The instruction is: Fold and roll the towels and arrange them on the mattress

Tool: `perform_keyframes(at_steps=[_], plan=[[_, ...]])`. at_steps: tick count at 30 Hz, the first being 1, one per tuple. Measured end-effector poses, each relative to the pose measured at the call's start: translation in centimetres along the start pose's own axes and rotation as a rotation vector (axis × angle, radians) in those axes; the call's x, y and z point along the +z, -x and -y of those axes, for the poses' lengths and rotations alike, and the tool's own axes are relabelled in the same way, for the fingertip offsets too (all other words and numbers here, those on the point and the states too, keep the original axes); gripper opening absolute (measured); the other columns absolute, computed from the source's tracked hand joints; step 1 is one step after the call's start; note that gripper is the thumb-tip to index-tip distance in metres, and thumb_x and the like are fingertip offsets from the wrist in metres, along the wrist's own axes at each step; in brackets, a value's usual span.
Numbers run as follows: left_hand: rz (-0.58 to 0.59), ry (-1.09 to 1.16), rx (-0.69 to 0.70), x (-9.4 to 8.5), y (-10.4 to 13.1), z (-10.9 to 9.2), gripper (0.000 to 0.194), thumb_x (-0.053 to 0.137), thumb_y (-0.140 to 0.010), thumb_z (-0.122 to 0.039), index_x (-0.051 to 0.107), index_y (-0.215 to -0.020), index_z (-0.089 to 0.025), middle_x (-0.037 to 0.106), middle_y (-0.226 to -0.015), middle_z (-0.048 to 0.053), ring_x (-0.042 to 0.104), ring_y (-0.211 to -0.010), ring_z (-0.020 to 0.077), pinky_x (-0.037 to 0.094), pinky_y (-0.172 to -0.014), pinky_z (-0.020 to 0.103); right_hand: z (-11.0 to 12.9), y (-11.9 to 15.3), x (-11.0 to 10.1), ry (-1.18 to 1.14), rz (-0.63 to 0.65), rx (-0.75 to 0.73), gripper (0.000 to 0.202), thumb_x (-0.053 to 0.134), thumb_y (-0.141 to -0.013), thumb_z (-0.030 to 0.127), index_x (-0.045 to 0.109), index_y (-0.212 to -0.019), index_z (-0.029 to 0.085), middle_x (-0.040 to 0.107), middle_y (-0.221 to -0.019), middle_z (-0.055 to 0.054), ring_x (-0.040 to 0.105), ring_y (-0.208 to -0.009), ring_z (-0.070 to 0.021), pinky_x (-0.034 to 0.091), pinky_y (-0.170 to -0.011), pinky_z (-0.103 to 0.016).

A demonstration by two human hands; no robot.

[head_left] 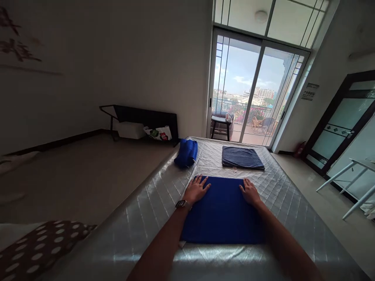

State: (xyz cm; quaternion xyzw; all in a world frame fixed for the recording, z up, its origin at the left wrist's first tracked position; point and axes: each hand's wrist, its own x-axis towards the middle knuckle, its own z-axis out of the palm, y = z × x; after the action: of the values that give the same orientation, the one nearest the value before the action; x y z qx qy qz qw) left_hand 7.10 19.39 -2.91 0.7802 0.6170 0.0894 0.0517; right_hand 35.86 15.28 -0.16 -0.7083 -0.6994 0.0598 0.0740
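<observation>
A flat blue cloth [222,210], folded into a near square, lies on the mattress [158,199]. My left hand [197,190] rests palm down on its far left corner, fingers spread; a watch [183,203] is on that wrist. On the far right corner lies my right hand [249,191], also flat with fingers stretched out. Beyond the left hand sits a bunched blue bundle [186,153]. A grey-blue folded towel [242,157] lies flat past the blue cloth, toward the far right of the mattress.
A brown pillow with white dots [41,246] is at the lower left. Against the wall stands a low black rack [146,117] with a white box [131,130]. Sliding glass doors [258,89] are behind the bed, and a white-legged table [351,175] stands at right.
</observation>
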Motion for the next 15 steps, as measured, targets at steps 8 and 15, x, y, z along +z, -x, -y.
perform_keyframes(at_steps=[8, 15], plan=[[0.012, -0.058, -0.007, 0.8, -0.3, 1.2, 0.065, 0.028, -0.102, -0.056, 0.035, -0.157, -0.023, 0.028, -0.165, 0.012, 0.024, -0.153, 0.0291, 0.021, -0.123, 0.052, 0.0, 0.1, 0.8, -0.034, 0.032, 0.043, 0.065, 0.022, -0.104, 0.04, 0.024, -0.159, 0.005, 0.022, -0.164, -0.013, 0.014, -0.155, -0.0195, 0.01, -0.125, -0.039], [-0.07, -0.24, 0.047, 0.6, -0.7, -2.4, 0.061, 0.033, -0.102, -0.049, 0.048, -0.149, -0.013, 0.042, -0.157, 0.021, 0.036, -0.147, 0.0344, 0.026, -0.12, 0.055, -1.0, 0.0, 1.6, -0.137, 0.041, -0.018, 0.066, 0.021, -0.103, 0.037, 0.023, -0.158, -0.001, 0.017, -0.165, -0.016, 0.01, -0.155, -0.0225, 0.014, -0.125, -0.042]])
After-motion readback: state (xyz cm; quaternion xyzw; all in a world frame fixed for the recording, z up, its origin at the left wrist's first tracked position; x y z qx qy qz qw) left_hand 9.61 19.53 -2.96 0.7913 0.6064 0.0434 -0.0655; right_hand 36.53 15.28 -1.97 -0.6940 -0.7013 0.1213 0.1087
